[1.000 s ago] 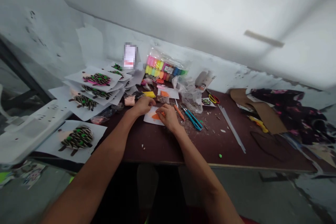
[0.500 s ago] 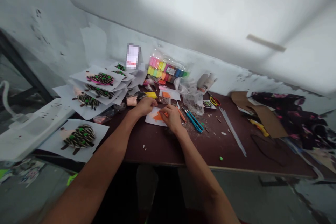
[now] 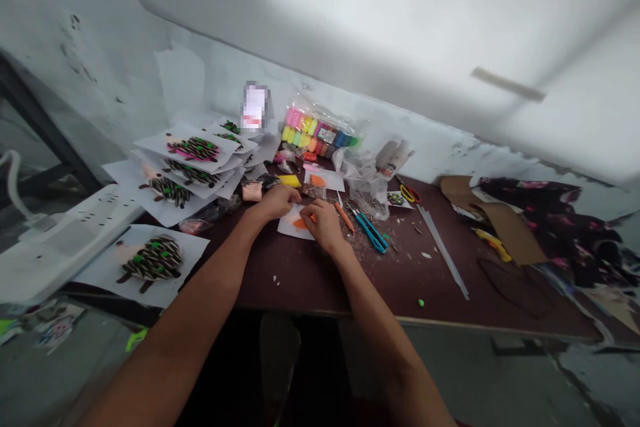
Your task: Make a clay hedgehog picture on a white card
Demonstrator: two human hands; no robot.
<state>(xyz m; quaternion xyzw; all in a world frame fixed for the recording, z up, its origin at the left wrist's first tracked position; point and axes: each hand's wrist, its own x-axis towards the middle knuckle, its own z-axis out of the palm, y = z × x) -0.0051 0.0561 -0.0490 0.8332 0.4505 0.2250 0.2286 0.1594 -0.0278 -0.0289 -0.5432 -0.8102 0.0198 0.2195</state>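
Orange modelling clay (image 3: 301, 223) on white paper (image 3: 289, 227)

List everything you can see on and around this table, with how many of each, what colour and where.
Table top: one, dark maroon-brown, across the view.
Seed-covered hedgehog pictures: several, black and green on white sheets, left side.
Modelling clay pack: one, multicoloured, by the wall.
Scissors: one pair, yellow and red handles, back right.
Teal-handled cutter: one, right of the hands.
Metal ruler: one, grey, right.
Power strip: one, white, far left.
Cardboard: one piece, brown, right.
Floral cloth: one, dark with pink, far right.
White paper sheet: one, under the hands.
Orange clay: small pieces, on that sheet.
Left hand: one, at the sheet's far edge.
Right hand: one, at the orange clay.
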